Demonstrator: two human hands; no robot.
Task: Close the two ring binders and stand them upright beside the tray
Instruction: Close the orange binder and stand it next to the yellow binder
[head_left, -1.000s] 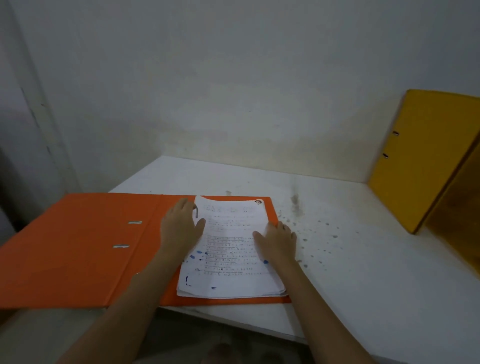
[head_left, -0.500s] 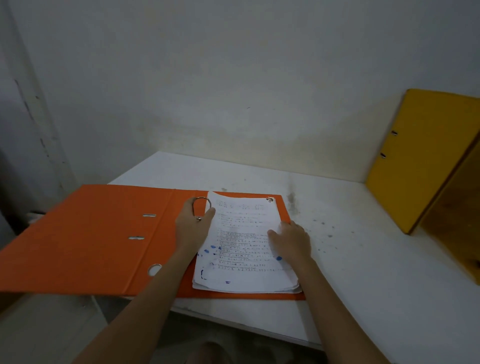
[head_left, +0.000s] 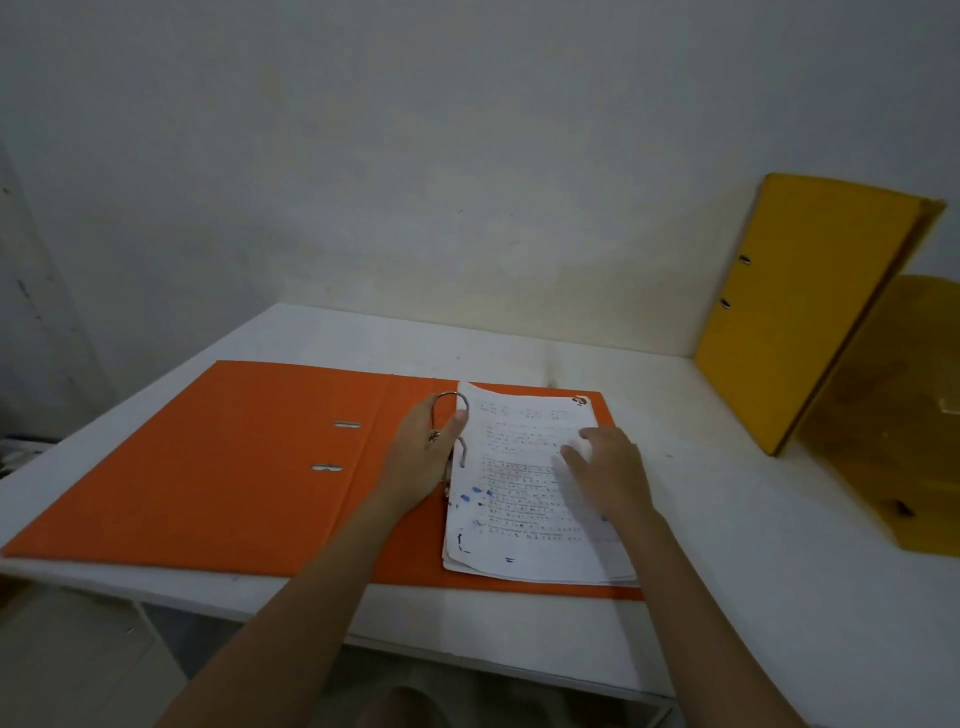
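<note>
An orange ring binder (head_left: 218, 467) lies open and flat on the white table (head_left: 727, 545). A stack of written pages (head_left: 524, 493) rests on its right half. My left hand (head_left: 421, 457) sits on the metal ring mechanism (head_left: 451, 402), thumb against the ring. My right hand (head_left: 608, 467) hovers or rests flat on the pages, fingers spread. A yellow ring binder (head_left: 795, 312) stands closed and leaning at the far right, beside a yellow tray (head_left: 893, 415).
The wall runs close behind the table. The table's front edge is just below the orange binder, and the binder's left cover reaches the table's left edge. Bare tabletop lies between the orange binder and the yellow binder.
The view has shifted so the binder sits further onto the table. My left hand moved up onto the rings. My right hand lifted slightly and slid right across the pages.
</note>
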